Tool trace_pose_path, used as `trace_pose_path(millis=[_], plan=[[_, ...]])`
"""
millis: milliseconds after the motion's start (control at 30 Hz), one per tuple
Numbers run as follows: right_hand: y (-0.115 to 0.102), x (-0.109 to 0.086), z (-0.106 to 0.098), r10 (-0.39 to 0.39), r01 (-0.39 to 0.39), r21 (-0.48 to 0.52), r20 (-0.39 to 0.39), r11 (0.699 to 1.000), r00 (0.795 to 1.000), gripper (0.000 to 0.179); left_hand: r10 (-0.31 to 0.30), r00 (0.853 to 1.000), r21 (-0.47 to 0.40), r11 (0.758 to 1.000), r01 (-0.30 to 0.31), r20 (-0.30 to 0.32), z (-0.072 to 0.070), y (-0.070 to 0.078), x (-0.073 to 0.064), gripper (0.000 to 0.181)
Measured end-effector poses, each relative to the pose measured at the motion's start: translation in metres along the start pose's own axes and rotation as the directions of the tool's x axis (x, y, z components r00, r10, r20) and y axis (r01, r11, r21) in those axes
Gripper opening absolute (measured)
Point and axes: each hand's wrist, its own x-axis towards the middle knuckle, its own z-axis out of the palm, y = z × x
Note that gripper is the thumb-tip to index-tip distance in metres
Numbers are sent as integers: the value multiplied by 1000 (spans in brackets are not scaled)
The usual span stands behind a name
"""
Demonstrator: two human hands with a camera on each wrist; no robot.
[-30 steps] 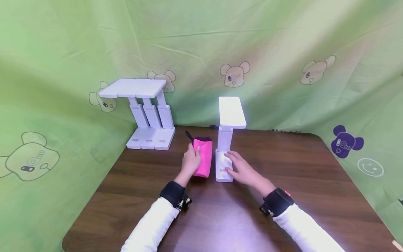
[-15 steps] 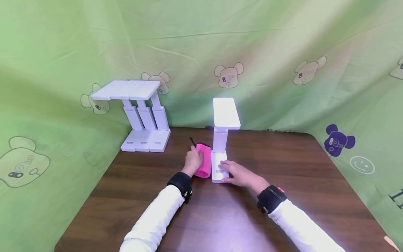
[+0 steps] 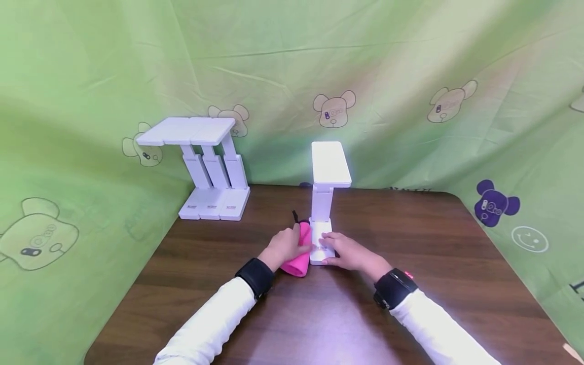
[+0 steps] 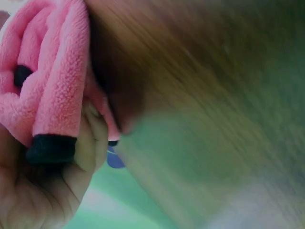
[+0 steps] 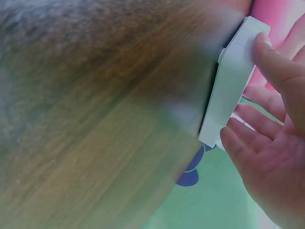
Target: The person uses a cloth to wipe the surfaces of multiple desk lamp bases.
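My left hand grips a folded pink fleece cloth with black trim, just left of a standing white desk lamp. In the left wrist view the cloth is bunched in layers, its black edge by the fingers. The cloth lies against or very near the left side of the lamp's base; any contact is partly hidden. On the base's right side, my right hand holds it, thumb near the front corner and fingers over the top. The right wrist view shows the thumb on the white base.
Three more white desk lamps stand side by side at the back left of the brown wooden table. A green curtain printed with bear heads hangs behind and beside the table.
My left hand has brought the cloth right and nearer to me, along the side of the lamp's base. My right hand's thumb has come down to the base's front corner.
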Motion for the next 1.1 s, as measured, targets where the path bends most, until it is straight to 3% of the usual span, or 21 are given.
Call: trace_pose_path(millis=[100, 233, 333, 467, 567, 633, 700, 900, 1100], plan=[[2, -1, -1, -2, 2, -8, -5, 1000, 1000, 64, 29, 998, 12, 999, -29, 48, -3, 8, -8, 69], [4, -1, 0, 19, -19, 5, 8, 1000, 1000, 65, 81, 991, 49, 995, -87, 109, -9, 11, -14, 55], [4, -3, 0, 31, -31, 9, 20, 999, 999, 65, 73, 989, 43, 996, -79, 132, -17, 8, -15, 49], [1, -4, 1, 53, -53, 16, 25, 998, 998, 66, -22, 1000, -28, 999, 22, -4, -23, -1, -4, 50], [0, -4, 2, 54, -55, 13, 22, 998, 998, 65, -117, 985, -104, 989, 104, -125, -20, -7, 11, 47], [-1, -3, 3, 46, -46, 8, 22, 999, 999, 64, -176, 973, -151, 977, 154, -147, -14, -9, 20, 43], [-2, -3, 4, 33, -33, 5, 26, 999, 999, 63, -196, 969, -160, 972, 171, -152, -7, -12, 28, 41], [-5, -1, 4, 22, -23, 14, 27, 1000, 999, 64, -162, 981, -125, 981, 148, -111, 8, -10, 42, 40], [-1, -1, 0, 23, -23, 6, 18, 1000, 1000, 63, -39, 987, 62, 997, 49, -154, 8, -2, 37, 39]])
